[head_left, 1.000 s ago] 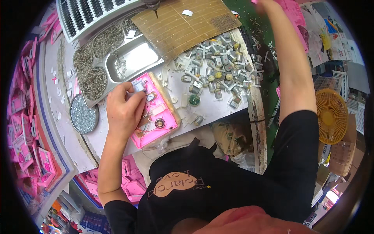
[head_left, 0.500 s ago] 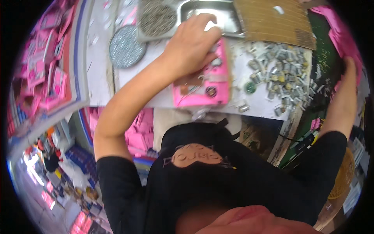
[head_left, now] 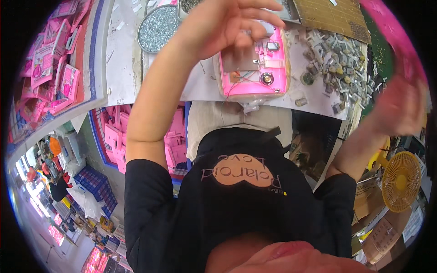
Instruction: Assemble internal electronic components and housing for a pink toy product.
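Note:
A pink plastic housing (head_left: pixel 280 75) lies open side up on the white worktop in front of me. Inside it are a brown board (head_left: pixel 241 63), thin wires, small metal parts and a round dark-ringed part (head_left: pixel 266 78). My left hand (head_left: pixel 227 27) hovers over its far left part with fingers loosely bent and apart; I see nothing held in it. Off to the right, my right hand (head_left: pixel 403 107) is smeared by motion, and its fingers cannot be read. A blurred pink piece (head_left: pixel 393 32) is just beyond it; whether they touch is unclear.
A round dish of small metal screws (head_left: pixel 158 29) stands at the far left, beside metal trays. Right of the housing lies a heap of small silvery motors (head_left: pixel 337 68), with cardboard (head_left: pixel 332 18) behind. Pink parts (head_left: pixel 50 68) fill a bin at left. A yellow fan (head_left: pixel 400 181) stands at right.
My left hand has lifted off the housing and its fingers have spread. My right hand has swung inward and nearer my body from the pink pieces at right. The view has shifted slightly.

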`<state>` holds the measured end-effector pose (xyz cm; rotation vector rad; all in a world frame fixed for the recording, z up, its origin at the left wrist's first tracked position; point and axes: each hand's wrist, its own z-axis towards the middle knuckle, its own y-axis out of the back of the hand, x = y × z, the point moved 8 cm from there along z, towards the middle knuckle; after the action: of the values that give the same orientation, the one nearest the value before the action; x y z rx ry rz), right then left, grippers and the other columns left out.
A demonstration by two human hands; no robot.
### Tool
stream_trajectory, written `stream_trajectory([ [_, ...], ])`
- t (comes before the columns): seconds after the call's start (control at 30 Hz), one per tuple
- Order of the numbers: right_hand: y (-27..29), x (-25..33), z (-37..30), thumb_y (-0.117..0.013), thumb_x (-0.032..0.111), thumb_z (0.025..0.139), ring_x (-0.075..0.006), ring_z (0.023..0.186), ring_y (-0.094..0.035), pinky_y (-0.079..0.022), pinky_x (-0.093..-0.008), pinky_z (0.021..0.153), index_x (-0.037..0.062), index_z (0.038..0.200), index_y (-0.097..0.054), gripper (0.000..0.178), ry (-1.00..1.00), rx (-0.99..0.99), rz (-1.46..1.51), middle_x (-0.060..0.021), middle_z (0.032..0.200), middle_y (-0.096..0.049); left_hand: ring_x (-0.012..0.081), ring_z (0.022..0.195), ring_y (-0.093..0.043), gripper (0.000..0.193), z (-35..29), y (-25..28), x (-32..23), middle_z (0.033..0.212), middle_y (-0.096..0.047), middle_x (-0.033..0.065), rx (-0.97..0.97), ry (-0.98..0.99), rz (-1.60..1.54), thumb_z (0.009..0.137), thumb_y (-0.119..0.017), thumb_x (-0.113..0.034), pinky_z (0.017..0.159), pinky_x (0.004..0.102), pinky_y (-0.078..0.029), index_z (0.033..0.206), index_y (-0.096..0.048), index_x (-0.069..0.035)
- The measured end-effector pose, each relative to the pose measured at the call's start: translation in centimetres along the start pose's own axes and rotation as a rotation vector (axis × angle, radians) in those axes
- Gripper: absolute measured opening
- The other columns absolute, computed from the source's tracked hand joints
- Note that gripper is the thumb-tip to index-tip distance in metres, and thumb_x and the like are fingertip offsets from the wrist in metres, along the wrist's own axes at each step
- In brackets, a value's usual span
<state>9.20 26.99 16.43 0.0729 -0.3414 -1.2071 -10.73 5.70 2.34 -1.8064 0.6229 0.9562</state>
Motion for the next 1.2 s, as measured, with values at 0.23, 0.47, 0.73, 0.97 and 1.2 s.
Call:
stream_trajectory([
  [0.23, -12.0, 2.7, -4.0, -0.06, 0.028, 0.097, -0.0272, 0.114, -0.066, -0.062, -0.0404, 0.075, 0.0043, 0.138, -0.055, 0.048, -0.361, 0.322, 0.643, -0.0227, 0.127, -0.063, 0.0162, 0.062, -0.067, 0.05, -6.8, 4.8, -0.7, 0.096, -0.071, 0.0186, -0.081, -0.256, -0.362, 0.104, -0.058, -0.034, 0.046, 0.019, -0.052, 0.13, -0.056, 0.008],
  [0.47, -12.3, 4.2, -13.5, -0.059, 0.008, 0.099, -0.0162, 0.07, -0.066, -0.052, -0.0282, 0.065, -0.0018, 0.152, -0.036, 0.059, -1.158, 0.619, 0.672, -0.0142, 0.089, -0.071, 0.0232, 0.083, -0.072, 0.054, -7.5, -0.4, 3.2, 0.095, -0.072, 0.0103, -0.492, -0.504, 0.571, 0.096, -0.071, -0.025, 0.075, 0.0348, -0.058, 0.133, -0.049, 0.008],
  [0.73, -9.6, 5.0, -18.2, -0.06, 0.025, 0.101, -0.0207, 0.06, -0.064, -0.049, -0.0304, 0.06, 0.0042, 0.155, -0.034, 0.064, -0.907, 0.871, 0.205, -0.0093, 0.068, -0.066, 0.0352, 0.088, -0.074, 0.097, -8.8, -1.4, 5.8, 0.101, -0.073, 0.0238, -0.556, -0.316, 1.172, 0.086, -0.078, -0.034, 0.075, 0.0383, -0.059, 0.151, -0.024, 0.015],
  [0.97, -10.5, 5.1, -18.7, -0.061, 0.025, 0.1, -0.0172, 0.061, -0.063, -0.048, -0.0287, 0.061, 0.0086, 0.156, -0.038, 0.063, -0.99, 0.895, 0.303, -0.0089, 0.068, -0.066, 0.0363, 0.083, -0.074, 0.094, -9.0, 0.3, 6.1, 0.098, -0.073, 0.0227, -0.531, -0.288, 1.134, 0.088, -0.075, -0.038, 0.073, 0.041, -0.058, 0.152, -0.027, 0.011],
  [1.2, -10.3, 5.4, -18.9, -0.061, 0.025, 0.1, -0.0228, 0.062, -0.064, -0.05, -0.0329, 0.064, 0.0116, 0.157, -0.038, 0.063, -0.985, 0.968, 0.299, -0.011, 0.068, -0.066, 0.035, 0.076, -0.072, 0.091, -9.4, 0.4, 6.1, 0.089, -0.073, 0.0182, -0.532, -0.379, 1.107, 0.088, -0.075, -0.037, 0.068, 0.0405, -0.057, 0.151, -0.029, 0.01],
])
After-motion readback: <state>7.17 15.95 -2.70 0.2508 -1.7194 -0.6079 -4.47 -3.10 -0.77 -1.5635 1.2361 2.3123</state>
